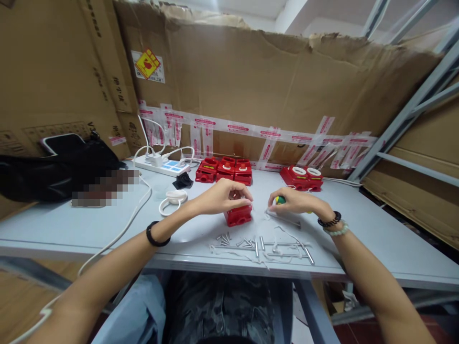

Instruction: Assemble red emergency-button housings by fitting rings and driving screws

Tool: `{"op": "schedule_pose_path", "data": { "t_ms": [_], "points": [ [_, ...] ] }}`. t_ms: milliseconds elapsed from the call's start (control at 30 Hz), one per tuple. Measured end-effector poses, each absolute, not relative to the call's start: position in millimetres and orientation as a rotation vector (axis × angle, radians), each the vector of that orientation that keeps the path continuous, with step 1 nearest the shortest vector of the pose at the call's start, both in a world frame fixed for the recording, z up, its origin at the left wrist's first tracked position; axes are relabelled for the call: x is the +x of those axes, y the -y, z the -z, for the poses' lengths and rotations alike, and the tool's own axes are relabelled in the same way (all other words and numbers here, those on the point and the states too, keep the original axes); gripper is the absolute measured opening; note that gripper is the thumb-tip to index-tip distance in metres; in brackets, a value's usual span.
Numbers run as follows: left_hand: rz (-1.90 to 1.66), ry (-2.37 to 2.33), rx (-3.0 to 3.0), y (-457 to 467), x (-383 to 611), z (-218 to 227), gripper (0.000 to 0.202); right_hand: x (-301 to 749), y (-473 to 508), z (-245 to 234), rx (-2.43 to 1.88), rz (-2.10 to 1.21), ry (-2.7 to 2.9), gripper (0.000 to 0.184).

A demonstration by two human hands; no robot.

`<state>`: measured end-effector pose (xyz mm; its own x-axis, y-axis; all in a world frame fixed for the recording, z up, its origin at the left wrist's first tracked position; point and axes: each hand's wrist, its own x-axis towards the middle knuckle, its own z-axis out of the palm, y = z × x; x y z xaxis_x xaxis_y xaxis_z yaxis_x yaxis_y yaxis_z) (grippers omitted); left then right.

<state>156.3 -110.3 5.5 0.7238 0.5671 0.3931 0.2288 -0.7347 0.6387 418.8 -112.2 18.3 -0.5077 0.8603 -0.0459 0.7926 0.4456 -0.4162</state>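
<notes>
My left hand is curled over a small red plastic housing that stands on the grey table, fingers closed on its top. My right hand lies just right of it, closed round a screwdriver with a green and yellow handle; its metal shaft rests on the table. Loose long metal screws and thin white strips lie scattered in front of the housing, near the table's front edge.
Several more red housings stand in a group at the back, and two with white rings at the back right. A white power strip, coiled cable, black bag and cardboard walls surround the table. A metal rack stands on the right.
</notes>
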Motion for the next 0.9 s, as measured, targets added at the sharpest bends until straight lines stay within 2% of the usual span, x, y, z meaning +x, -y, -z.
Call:
{"op": "schedule_pose_path", "data": {
  "t_ms": [167, 233, 333, 433, 667, 900],
  "points": [
    [-0.754, -0.520, 2.192, 108, 152, -4, 0.024, 413, 123, -36, -1.349, -0.292, 1.985, 0.019],
    [-0.740, -0.485, 2.162, 107, 152, -3, 0.025, 410, 127, -44, -1.128, -0.377, 1.623, 0.022],
    [-0.755, -0.475, 2.095, 106, 152, -1, 0.026, 406, 131, -51, -0.849, -0.727, 1.299, 0.022],
    [-0.806, -0.503, 1.982, 102, 153, 1, 0.030, 405, 131, -49, -0.858, -0.902, 1.252, 0.024],
    [-0.889, -0.532, 1.715, 93, 154, 5, 0.023, 404, 136, -38, -1.109, -0.547, 1.591, 0.032],
    [-0.911, -0.571, 1.770, 94, 155, 6, 0.028, 406, 135, -44, -0.971, -0.720, 1.285, 0.026]
  ]
}}
